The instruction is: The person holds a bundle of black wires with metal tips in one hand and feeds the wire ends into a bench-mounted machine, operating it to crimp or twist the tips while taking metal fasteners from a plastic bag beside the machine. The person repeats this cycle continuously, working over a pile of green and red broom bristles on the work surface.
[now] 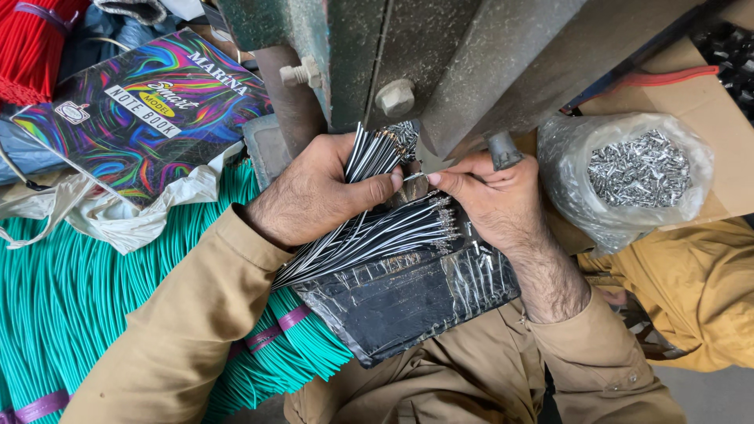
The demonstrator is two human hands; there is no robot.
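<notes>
Two sleeves (188,330) lay nearest; left hand (314,192) gripped one wire bundle (369,232), right hand (491,196) pinched one wire tip (415,176); one bag (636,173) sat far right.

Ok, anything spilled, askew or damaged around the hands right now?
Slightly. A few loose metal terminals lie scattered on the black wrapped pad under the right hand, outside the clear bag of terminals. The wire bundle in the left hand looks orderly.
</notes>
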